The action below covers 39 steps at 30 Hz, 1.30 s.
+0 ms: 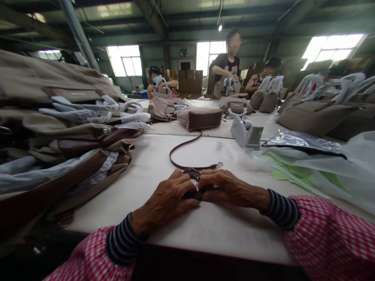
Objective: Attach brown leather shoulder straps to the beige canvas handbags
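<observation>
Near the front of the white table, my left hand (pixel 168 199) and my right hand (pixel 227 186) come together, fingers closed around a coiled dark brown strap (pixel 191 172). Bits of shiny metal hardware show between the fingers, while the lower part of the coil is hidden by them. Just beyond, a thin brown strap (pixel 172 153) curves across the table from a taupe handbag (pixel 202 118) lying on its side. That strap ends in a metal clip (pixel 219 164) close to my right hand. Whether it joins the coil cannot be seen.
Taupe bags with wrapped handles are piled (pixel 96 136) at the left. A grey tape dispenser (pixel 246 132) stands right of centre, near clear plastic bags (pixel 351 156) and green sheets (pixel 293 171). More handbags (pixel 316 115) stand at the right. Several co-workers are across the table, one standing (pixel 224 74).
</observation>
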Each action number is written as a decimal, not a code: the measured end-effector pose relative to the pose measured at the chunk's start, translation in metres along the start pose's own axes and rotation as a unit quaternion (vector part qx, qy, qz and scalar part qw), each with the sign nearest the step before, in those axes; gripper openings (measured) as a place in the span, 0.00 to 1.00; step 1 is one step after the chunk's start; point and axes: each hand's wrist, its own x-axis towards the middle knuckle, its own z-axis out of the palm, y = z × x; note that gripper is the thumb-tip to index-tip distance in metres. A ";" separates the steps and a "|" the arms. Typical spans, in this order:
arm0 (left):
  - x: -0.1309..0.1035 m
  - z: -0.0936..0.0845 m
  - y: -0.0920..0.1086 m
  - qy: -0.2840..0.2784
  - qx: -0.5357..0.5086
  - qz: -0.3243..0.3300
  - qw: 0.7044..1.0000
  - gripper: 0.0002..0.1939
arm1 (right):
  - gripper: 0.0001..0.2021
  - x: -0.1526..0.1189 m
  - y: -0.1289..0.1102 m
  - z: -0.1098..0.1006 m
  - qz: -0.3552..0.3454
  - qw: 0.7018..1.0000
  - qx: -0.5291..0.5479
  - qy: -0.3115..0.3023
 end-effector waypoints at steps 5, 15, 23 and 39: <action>0.002 0.010 0.003 0.011 0.064 0.000 0.998 0.03 | 0.09 -0.001 -0.001 0.004 0.013 0.999 0.034 0.025; -0.013 -0.032 -0.012 0.187 -0.265 -0.255 0.911 0.14 | 0.13 -0.022 0.006 -0.052 0.176 0.945 0.007 0.275; 0.046 -0.050 -0.035 0.387 -0.464 -0.244 0.759 0.19 | 0.12 -0.006 0.005 -0.009 0.180 0.962 -0.179 0.098; 0.060 -0.009 -0.052 0.219 -0.586 -0.263 0.734 0.22 | 0.22 0.025 0.108 -0.100 0.191 0.931 -0.282 0.129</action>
